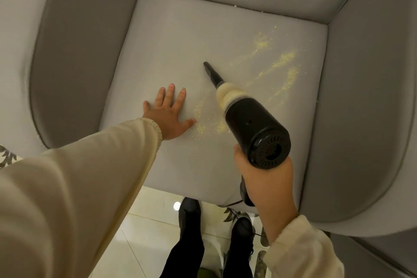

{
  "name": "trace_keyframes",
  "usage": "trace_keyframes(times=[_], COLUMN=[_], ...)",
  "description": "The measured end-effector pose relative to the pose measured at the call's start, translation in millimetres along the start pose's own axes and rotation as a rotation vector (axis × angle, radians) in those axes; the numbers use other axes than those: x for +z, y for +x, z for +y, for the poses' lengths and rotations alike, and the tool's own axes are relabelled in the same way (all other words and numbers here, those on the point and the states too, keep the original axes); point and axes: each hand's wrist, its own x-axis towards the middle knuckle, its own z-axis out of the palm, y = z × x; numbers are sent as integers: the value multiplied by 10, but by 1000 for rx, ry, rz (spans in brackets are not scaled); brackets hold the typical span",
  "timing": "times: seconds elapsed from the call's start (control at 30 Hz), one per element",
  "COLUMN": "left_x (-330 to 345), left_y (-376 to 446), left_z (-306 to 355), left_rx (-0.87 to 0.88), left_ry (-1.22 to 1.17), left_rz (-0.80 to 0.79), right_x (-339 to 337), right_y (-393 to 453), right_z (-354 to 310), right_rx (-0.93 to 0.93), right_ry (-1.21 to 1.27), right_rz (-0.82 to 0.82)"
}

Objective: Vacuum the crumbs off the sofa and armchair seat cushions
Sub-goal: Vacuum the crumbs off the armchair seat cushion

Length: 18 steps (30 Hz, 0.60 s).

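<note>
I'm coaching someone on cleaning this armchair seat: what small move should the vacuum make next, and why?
Probably swing the nozzle right into the crumb streaks. Its tip sits on bare seat cushion, while the thickest yellow trails lie to its right. The right hand grips the vacuum; the left hand rests flat beside a smaller patch.

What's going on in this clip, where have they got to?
A person is vacuuming an armchair seat cushion. The right hand grips a black handheld vacuum, nozzle on the cushion's middle. The left hand presses flat on the cushion. Yellow crumbs remain, mostly right of the nozzle and beside the left hand.
</note>
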Motion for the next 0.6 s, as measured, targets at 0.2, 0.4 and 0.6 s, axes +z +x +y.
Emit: trace_keyframes(times=[0.2,0.4,0.6], left_x=[27,202,465], left_y=[-87,-284,-478], left_z=[112,263,151], left_rx=[-21,-30,-75], left_ry=[-82,-89,-112], left_rz=[71,86,82], right_x=[-83,-280,-183], right_y=[144,134,-123], right_z=[-81,61,62], right_rx=[-56,6,-24], right_ry=[115,89,76], right_rz=[89,121,-12])
